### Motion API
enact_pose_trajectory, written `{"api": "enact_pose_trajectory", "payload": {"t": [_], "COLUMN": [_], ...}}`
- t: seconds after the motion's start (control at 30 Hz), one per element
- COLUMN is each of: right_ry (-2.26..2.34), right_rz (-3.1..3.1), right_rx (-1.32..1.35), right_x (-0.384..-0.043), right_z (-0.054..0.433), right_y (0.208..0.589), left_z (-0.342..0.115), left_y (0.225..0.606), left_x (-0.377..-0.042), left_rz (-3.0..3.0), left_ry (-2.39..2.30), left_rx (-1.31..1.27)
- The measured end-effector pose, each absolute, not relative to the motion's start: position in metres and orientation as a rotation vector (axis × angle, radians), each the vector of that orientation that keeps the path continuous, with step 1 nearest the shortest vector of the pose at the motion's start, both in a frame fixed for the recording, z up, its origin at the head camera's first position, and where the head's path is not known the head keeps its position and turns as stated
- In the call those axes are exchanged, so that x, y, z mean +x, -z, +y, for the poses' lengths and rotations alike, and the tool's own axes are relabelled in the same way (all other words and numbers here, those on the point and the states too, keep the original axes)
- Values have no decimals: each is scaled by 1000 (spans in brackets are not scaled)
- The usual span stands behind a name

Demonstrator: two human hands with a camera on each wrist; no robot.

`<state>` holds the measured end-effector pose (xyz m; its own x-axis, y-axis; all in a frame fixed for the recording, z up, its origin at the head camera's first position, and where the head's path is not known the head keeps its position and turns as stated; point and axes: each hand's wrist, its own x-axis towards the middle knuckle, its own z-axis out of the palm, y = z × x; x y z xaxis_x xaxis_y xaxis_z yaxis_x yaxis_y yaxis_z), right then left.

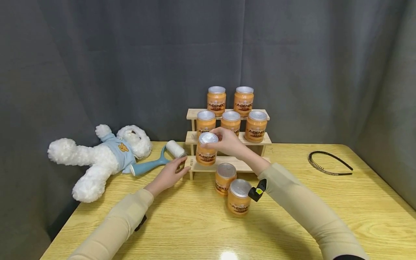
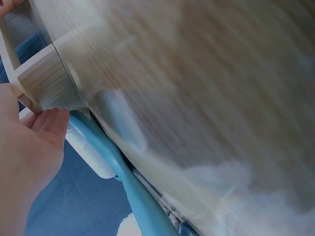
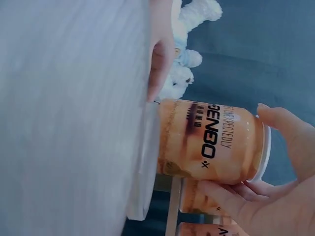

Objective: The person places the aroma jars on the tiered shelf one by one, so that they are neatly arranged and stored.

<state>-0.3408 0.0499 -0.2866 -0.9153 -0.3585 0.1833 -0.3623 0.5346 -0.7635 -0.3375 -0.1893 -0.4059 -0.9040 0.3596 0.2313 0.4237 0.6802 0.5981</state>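
Note:
My right hand [image 1: 227, 143] grips an orange can [image 1: 206, 155] near its silver lid, thumb on one side and fingers on the other. The can is upright at the left end of the lowest step of a wooden three-step display rack [image 1: 237, 164]. In the right wrist view the can [image 3: 211, 142] shows its printed label, its base close to the step. My left hand [image 1: 169, 177] is at the left end of that step; in the left wrist view the hand [image 2: 34, 147] pinches the wooden end between thumb and fingers.
Two cans stand on the top step, including one can [image 1: 216, 99], and three on the middle step. A can [image 1: 225, 180] and another can [image 1: 239, 198] stand before the rack. Left lie a blue-handled roller [image 1: 149, 167] and white teddy bear [image 1: 107, 155]; right, a headband [image 1: 325, 169].

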Motion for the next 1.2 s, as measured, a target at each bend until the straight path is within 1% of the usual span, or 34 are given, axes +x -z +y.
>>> {"api": "enact_pose_trajectory", "payload": {"t": [0.4, 0.73, 0.97, 1.2], "right_ry": [-1212, -1244, -1364, -1335], "right_rz": [-2922, -2937, -2913, -2900], "right_rx": [611, 641, 615, 601], "right_x": [-347, -349, -348, -346], "right_z": [42, 42, 48, 49], "right_y": [301, 301, 296, 294], "left_z": [-190, -190, -189, -189], "left_y": [408, 408, 408, 406], "left_x": [-339, -340, -337, -337], "left_rz": [-2788, -2799, -2801, -2790], "left_ry": [1037, 1045, 1048, 1044], "left_rx": [-664, -653, -651, -645]}}
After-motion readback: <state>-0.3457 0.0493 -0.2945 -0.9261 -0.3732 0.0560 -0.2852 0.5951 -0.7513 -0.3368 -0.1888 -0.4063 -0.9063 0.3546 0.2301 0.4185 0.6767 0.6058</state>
